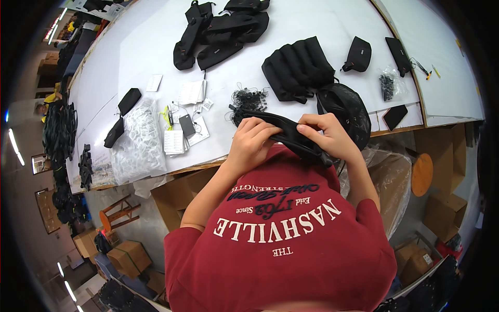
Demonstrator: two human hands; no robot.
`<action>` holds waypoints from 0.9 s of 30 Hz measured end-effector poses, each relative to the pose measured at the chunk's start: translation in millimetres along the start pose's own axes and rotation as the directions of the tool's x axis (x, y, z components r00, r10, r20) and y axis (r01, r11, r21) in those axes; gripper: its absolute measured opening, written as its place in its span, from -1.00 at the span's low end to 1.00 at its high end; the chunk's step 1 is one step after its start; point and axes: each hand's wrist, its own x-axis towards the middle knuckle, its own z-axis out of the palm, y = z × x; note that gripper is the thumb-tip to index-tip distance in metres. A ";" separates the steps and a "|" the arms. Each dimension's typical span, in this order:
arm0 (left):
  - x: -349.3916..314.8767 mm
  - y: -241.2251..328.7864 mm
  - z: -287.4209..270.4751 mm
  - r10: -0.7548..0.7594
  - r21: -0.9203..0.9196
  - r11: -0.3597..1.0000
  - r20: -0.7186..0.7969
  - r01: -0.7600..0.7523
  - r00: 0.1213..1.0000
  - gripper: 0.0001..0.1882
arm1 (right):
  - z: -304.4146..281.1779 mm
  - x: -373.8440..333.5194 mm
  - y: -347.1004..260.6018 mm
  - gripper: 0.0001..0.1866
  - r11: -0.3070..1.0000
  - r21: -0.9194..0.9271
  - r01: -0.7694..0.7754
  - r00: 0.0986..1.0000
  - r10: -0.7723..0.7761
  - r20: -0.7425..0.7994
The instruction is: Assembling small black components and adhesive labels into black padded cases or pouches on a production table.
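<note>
Left fingers (253,127) and right fingers (315,120), curled nearly closed, grip a black pouch (292,134) (it spans between them).

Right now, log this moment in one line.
left fingers: grip elongated black fabric pouch | right fingers: grip same pouch | on flat white table: rectangular white paper cards

Head view (fisheye), downward, near hands (251,143)

White lettering (266,233); dark script (245,195); a dark number (286,207); all upside-down across the red shirt (280,273)
</note>
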 end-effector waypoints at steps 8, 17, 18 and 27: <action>-4.5 2.6 -9.8 -0.031 0.022 0.999 -0.043 0.032 0.999 -0.74 | 5.4 -0.2 7.0 -0.76 0.992 0.107 -0.071 0.997 0.069 0.020; -24.7 -14.8 -66.3 -0.594 -0.304 0.551 0.512 0.778 0.621 -0.73 | -9.1 -21.7 39.9 -0.67 0.973 -0.034 -0.227 0.911 0.224 0.346; -29.1 -16.0 -68.7 -0.590 -0.366 0.501 0.519 0.784 0.619 -0.73 | -10.2 -21.0 37.7 -0.67 0.938 -0.021 -0.347 0.890 0.336 0.307; -27.6 -9.6 -66.4 -0.540 -0.390 0.463 0.588 0.796 0.602 -0.72 | -22.3 -7.3 43.1 -0.64 0.306 0.918 0.254 0.967 -0.097 -0.235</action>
